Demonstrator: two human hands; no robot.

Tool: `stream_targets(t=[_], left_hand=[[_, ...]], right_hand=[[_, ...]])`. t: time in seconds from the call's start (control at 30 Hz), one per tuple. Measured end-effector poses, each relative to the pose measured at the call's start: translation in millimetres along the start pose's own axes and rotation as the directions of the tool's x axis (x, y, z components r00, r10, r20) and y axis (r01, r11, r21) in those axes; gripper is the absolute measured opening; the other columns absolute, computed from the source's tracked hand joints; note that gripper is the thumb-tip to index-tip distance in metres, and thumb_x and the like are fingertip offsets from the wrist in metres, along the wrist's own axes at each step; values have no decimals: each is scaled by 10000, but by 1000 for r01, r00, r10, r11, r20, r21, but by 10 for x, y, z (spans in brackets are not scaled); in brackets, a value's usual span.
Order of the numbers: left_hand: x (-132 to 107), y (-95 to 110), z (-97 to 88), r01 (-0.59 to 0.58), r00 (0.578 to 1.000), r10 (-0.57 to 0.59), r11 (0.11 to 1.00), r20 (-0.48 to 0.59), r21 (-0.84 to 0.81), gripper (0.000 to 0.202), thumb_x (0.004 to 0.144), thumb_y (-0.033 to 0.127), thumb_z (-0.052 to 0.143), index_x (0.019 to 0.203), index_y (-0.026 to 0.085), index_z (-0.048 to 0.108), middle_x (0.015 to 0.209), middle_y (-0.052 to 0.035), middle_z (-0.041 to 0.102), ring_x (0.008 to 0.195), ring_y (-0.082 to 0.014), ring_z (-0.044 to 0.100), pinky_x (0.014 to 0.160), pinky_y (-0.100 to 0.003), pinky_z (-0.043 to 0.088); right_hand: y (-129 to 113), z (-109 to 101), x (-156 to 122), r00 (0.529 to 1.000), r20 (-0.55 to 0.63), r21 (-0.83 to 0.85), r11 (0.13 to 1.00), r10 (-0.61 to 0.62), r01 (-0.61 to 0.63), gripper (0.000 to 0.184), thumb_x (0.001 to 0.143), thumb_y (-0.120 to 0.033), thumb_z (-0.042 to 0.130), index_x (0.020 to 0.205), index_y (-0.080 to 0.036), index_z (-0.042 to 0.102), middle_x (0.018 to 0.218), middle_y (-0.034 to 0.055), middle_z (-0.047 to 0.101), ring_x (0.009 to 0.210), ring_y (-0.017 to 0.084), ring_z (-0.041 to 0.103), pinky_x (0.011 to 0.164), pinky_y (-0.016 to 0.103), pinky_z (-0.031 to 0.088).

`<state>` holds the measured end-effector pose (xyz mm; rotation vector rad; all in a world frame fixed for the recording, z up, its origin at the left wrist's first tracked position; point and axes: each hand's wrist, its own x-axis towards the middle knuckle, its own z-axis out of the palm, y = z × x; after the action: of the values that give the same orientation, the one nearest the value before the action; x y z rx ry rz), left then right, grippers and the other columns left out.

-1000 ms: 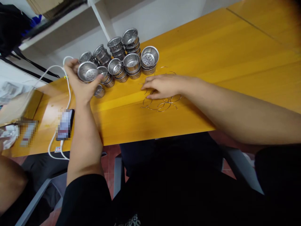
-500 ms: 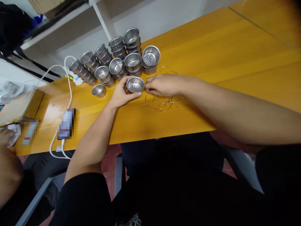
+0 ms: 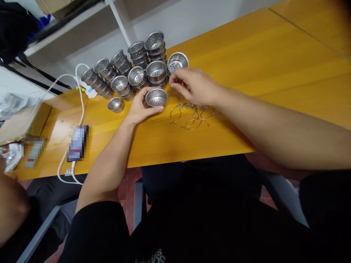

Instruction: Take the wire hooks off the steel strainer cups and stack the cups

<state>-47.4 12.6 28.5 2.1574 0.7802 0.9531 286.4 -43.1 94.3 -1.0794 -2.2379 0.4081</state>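
Observation:
My left hand [image 3: 140, 106] is wrapped round the side of a perforated metal cup [image 3: 156, 98], thumb at its front, with the open top facing up. Just above and right of that cup, my right hand [image 3: 189, 86] has thumb and forefinger pinched together. Faint thin wire [image 3: 179, 97] runs beneath these fingertips and appears to be held there, though its end is hard to make out. Below the right hand, a loose tangle of thin metal wire rings [image 3: 192, 116] lies on the table. A stack of perforated cups [image 3: 177, 62] stands right behind the right fingers, partly covered by them.
Several stacks of perforated cups [image 3: 137, 76] stand along the back of the wooden table [image 3: 246, 65]. One single cup [image 3: 116, 105] sits left of my left hand. A phone [image 3: 78, 143] with a white cable [image 3: 82, 106] lies further left. Another person's arm [image 3: 12, 208] shows at the left edge.
My right hand has risen away from beside the held cup toward the stacks, uncovering more of the wire rings. My left hand and its cup have shifted only slightly left.

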Motion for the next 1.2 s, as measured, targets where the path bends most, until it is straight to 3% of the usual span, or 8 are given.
stream_targets(t=[0.1,0.23,0.37,0.5,0.63,0.77,0.9,1.2], left_hand=[[2,243,21,18,995,-12,998,102,-57,1118,728,967,1161,1562,312,806,1822,-197,794,1701,-455,807,1408,-657,711],[13,404,120,4,983,12,997,182,-83,1122,697,962,1179,1537,296,847,1724,-183,852,1654,-439,840,1421,-641,703],[13,363,168,13,992,-2,995,123,-94,1129,719,961,1168,1548,275,829,1554,-150,919,1424,-384,929,1286,-597,771],[7,288,140,34,999,-30,995,46,-93,1146,684,938,1198,1524,256,820,1509,-148,925,1392,-372,928,1243,-567,778],[-6,260,110,51,998,-50,996,23,-69,1139,680,923,1204,1508,239,826,1496,-156,920,1384,-357,921,1245,-547,774],[-18,298,67,25,999,-26,999,41,28,1124,702,944,1178,1498,225,842,1507,-164,913,1396,-359,910,1261,-539,764],[-19,380,20,20,997,-28,995,75,96,1084,741,952,1147,1492,230,848,1509,-155,917,1402,-360,903,1259,-532,759],[-29,404,15,51,996,-60,993,73,110,1047,717,905,1162,1470,247,855,1508,-156,922,1401,-379,897,1263,-545,766]], right_hand=[[-65,80,24,988,-111,207,975,103,-79,696,1306,-912,440,1522,-345,782,1383,163,913,1286,422,841,1100,606,691],[-66,206,88,977,-138,450,889,160,-82,815,1187,-1091,493,1484,-386,773,1330,141,937,1184,395,876,1028,628,727],[-16,252,109,972,-132,525,846,193,-97,783,1118,-1135,564,1356,-416,763,1338,115,946,1210,393,899,999,627,758],[22,264,107,967,-144,567,818,212,-95,793,1047,-1147,685,1284,-397,786,1252,112,947,1163,371,875,1033,621,740],[36,209,65,972,-122,445,886,203,-130,768,1058,-1099,718,1245,-363,837,1234,132,949,1204,389,864,1091,626,722],[89,105,-7,984,-48,177,971,174,-163,595,1172,-894,718,1219,-330,901,1272,150,967,1226,449,892,1174,670,724],[240,104,-20,983,38,-35,983,180,-179,531,1223,-766,717,1335,-305,955,1356,190,976,1326,529,889,1237,745,692],[586,234,37,996,2,-115,990,87,-86,500,1240,-622,702,1529,-265,898,1570,238,903,1495,535,817,1321,762,669]])
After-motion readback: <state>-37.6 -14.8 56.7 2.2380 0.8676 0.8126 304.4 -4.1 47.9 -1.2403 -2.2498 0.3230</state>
